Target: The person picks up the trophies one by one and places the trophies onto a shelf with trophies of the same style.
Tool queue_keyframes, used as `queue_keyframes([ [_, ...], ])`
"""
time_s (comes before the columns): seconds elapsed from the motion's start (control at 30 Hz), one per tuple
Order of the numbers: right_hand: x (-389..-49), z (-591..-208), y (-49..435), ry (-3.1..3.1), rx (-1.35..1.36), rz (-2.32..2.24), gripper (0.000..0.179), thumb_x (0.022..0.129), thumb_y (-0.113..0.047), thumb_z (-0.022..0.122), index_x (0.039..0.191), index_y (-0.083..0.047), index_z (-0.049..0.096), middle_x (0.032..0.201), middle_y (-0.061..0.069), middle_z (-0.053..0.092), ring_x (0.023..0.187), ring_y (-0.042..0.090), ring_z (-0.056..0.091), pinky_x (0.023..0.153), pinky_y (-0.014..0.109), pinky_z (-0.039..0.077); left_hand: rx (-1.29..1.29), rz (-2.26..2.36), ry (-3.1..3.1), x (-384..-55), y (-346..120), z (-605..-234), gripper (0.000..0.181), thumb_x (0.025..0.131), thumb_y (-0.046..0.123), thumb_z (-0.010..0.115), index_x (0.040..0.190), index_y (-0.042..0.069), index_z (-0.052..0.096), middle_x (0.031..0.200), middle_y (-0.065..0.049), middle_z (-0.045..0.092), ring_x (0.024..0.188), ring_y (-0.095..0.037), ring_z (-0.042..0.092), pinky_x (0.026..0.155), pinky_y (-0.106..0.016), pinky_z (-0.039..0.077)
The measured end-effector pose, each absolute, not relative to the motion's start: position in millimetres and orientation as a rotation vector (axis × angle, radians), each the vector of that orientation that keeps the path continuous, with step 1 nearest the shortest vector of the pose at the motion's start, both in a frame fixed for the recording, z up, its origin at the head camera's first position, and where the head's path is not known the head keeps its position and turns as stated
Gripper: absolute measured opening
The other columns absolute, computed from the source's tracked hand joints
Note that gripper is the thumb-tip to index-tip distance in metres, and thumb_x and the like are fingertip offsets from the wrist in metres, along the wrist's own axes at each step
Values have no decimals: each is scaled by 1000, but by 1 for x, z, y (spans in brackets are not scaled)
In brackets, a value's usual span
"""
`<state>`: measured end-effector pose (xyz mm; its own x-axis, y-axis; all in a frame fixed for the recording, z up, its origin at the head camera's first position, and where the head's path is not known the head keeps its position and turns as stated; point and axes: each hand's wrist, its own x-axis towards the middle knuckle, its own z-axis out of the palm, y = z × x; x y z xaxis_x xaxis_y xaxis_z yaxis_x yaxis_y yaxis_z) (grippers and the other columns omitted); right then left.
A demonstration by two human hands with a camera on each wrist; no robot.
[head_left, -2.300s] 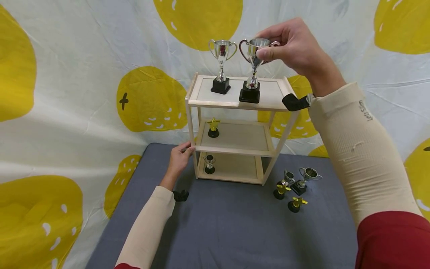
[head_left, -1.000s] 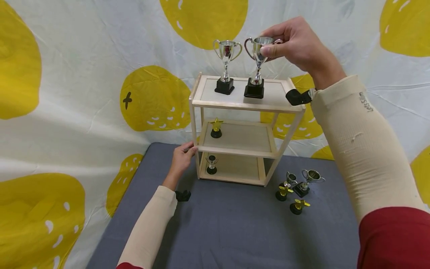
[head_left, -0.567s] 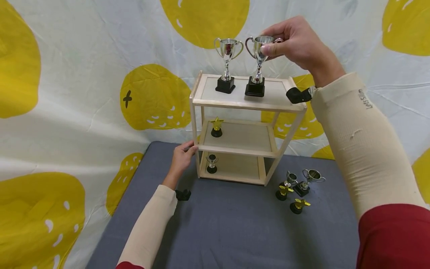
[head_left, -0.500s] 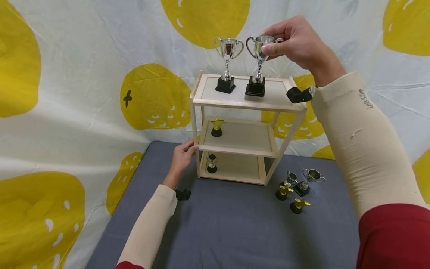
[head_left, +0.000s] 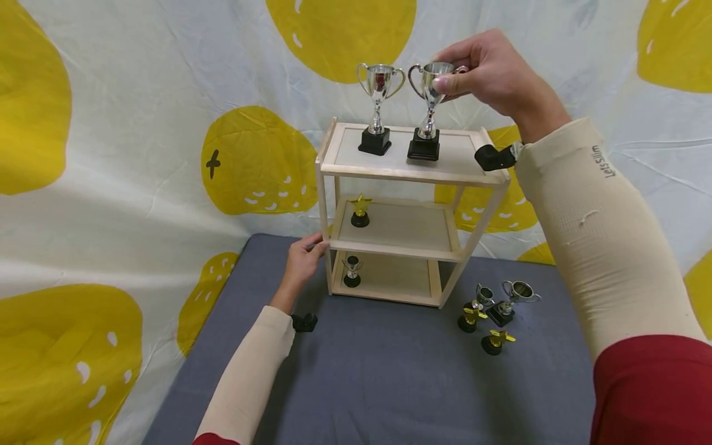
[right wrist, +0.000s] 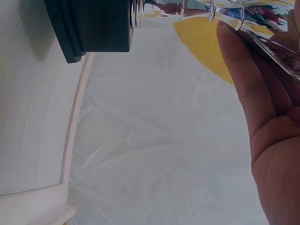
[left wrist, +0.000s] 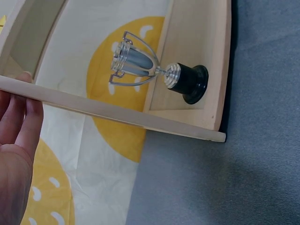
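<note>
My right hand (head_left: 489,77) grips the bowl of a silver trophy cup (head_left: 429,108) by its right side, above the top shelf of a small wooden rack (head_left: 389,174). The cup is upright; the right wrist view shows its black square base (right wrist: 101,26) close to the board, but I cannot tell whether they touch. A similar trophy cup (head_left: 376,114) stands to its left. Lower down, my left hand (head_left: 300,266) pinches the rack's left front post (left wrist: 93,104). A gold star trophy (head_left: 360,211) stands on the middle shelf, a small silver cup (left wrist: 140,65) on the bottom one.
Right of the rack, on the grey cloth surface (head_left: 389,371), stand a larger silver cup (head_left: 508,301), a small silver cup (head_left: 483,296) and two gold star trophies (head_left: 471,318). A white curtain (head_left: 144,204) with yellow fruit prints hangs behind the rack.
The held trophy cup has moved slightly back over the top shelf, away from its front edge, and has since stayed nearly still. My left hand keeps its hold on the post.
</note>
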<state>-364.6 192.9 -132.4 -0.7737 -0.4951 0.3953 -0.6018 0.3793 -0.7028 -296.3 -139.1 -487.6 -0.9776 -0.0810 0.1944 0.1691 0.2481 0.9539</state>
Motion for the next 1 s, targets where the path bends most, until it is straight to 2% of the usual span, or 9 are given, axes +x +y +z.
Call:
queue_keyframes([
  [0.6, -375, -136, 196, -2529, 976, 1427, 21, 96, -5, 74, 117, -1, 77, 84, -6, 75, 75, 9, 71, 75, 13, 61, -52, -1825, -2298, -297, -134, -487, 37, 103, 18, 67, 138, 4, 68, 139, -20, 67, 121, -38, 69, 104, -51, 60],
  [0.87, -375, -135, 198, -2548, 967, 1383, 24, 97, -10, 74, 119, 0, 76, 85, -5, 73, 75, 9, 70, 77, 11, 60, -76, -1815, -2290, -297, -131, -487, 36, 103, 16, 67, 136, 3, 70, 136, -21, 69, 119, -38, 70, 103, -50, 60],
  [1.0, -377, -135, 198, -2554, 958, 1394, 25, 97, -7, 73, 120, 2, 75, 85, -6, 74, 75, 8, 71, 76, 11, 61, -72, -1823, -2290, -297, -130, -487, 37, 103, 17, 67, 138, 2, 68, 136, -21, 69, 119, -38, 70, 103, -50, 60],
])
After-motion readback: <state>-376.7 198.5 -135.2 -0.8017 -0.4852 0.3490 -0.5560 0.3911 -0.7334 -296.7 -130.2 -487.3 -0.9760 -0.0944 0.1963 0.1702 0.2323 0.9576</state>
